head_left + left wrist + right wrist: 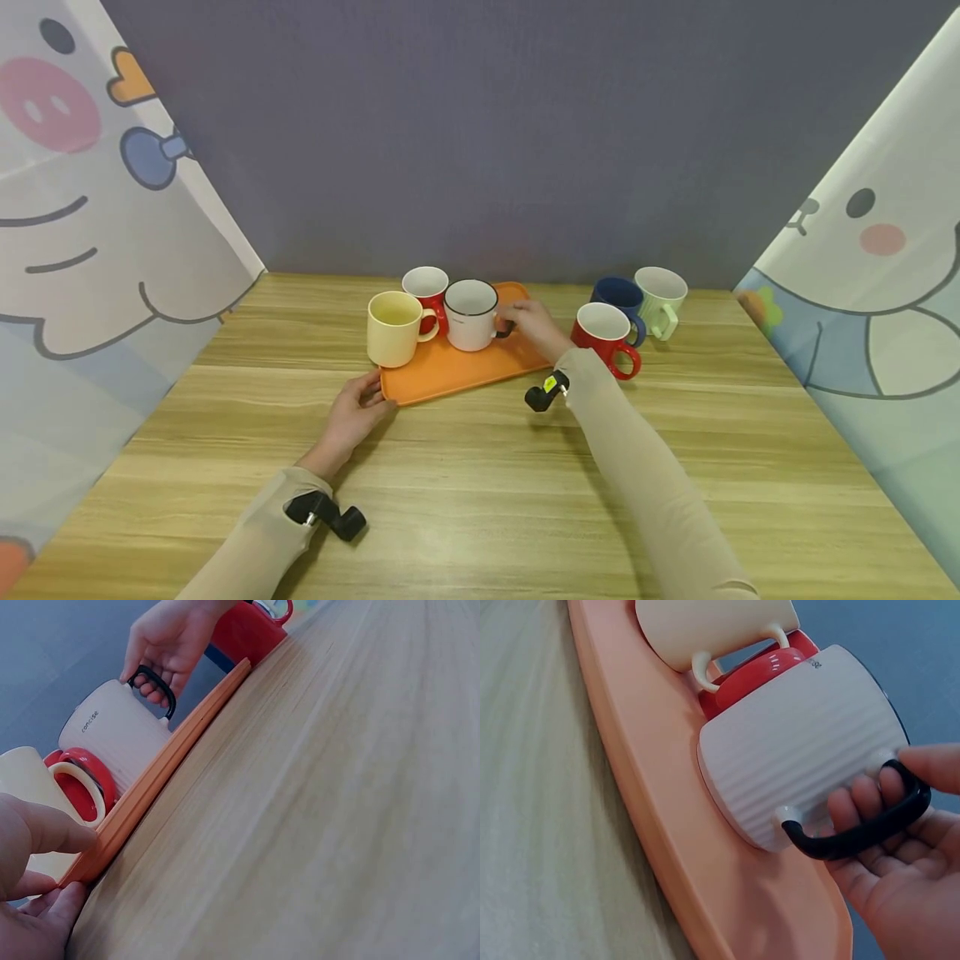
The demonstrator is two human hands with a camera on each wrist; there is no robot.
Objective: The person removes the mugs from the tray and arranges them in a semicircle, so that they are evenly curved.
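Observation:
My right hand [531, 327] grips the black handle of a white ribbed mug [471, 317] with a dark rim. Its fingers curl through the handle [862, 832] in the right wrist view. The mug stands upright on an orange tray [450, 379]. At the tray's near left corner, my left hand [356, 415] holds the edge between thumb and fingers; the left wrist view shows this hold on the tray rim [142, 791]. A pale yellow mug [393, 329] and a red mug [425, 287] with a white inside also stand on the tray, left of the white mug.
Right of the tray, beyond my right wrist, stand a red mug [600, 327], a dark blue mug [618, 296] and a pale green mug [660, 292], close together. A grey wall panel [480, 150] rises behind the wooden table [465, 483]. Cartoon-printed sheets flank both sides.

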